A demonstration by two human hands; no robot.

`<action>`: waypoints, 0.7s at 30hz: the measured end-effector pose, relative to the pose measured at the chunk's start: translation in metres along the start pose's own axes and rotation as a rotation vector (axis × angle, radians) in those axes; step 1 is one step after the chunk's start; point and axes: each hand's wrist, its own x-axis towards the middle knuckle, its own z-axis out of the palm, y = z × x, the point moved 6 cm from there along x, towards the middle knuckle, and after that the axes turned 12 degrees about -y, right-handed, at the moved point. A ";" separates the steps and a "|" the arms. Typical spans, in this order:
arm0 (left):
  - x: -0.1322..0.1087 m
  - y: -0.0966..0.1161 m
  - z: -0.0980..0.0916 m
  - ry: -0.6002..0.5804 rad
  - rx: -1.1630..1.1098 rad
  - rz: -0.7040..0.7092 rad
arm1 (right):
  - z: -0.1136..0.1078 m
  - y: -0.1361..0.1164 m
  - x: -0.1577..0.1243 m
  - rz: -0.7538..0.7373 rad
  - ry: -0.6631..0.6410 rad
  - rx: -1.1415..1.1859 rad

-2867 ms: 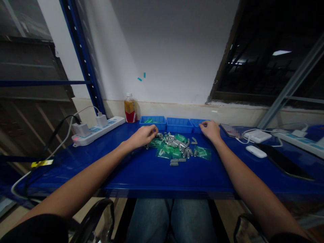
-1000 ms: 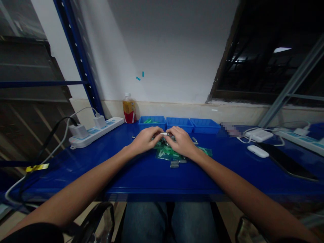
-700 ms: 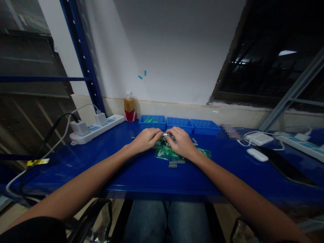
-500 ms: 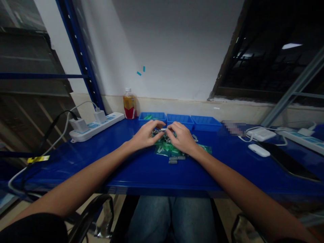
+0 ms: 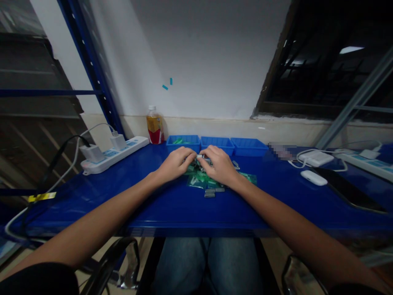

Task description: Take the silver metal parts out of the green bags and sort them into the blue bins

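Note:
Over a pile of small metal pieces and green bags at the middle of the blue table, my two hands are close together. Between their fingertips is a small silvery piece. My right hand is closed on it. My left hand has thumb and fingers pressed together at the piece's left end; what they pinch is too small to tell. A few grey metal pieces lie in front of the pile, and others lie just right of my right hand.
Three blue trays line the wall, the left one holding green items. A bottle and a power strip stand left. At right are a white case, a phone, cables and another strip.
My left thumb and fingers have closed together from a wider gap. My right hand remains at the small piece. The view has shifted slightly.

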 end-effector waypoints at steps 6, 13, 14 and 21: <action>-0.003 0.000 -0.002 0.050 -0.063 0.008 | 0.002 0.003 0.001 0.027 0.004 0.031; -0.001 0.000 -0.002 0.047 -0.030 -0.002 | -0.001 0.003 0.001 0.019 0.021 0.063; -0.001 0.000 -0.002 0.046 -0.027 -0.005 | -0.001 0.003 0.000 0.015 0.026 0.068; 0.000 -0.001 0.000 -0.007 0.009 -0.032 | -0.002 -0.001 0.000 -0.025 0.019 0.033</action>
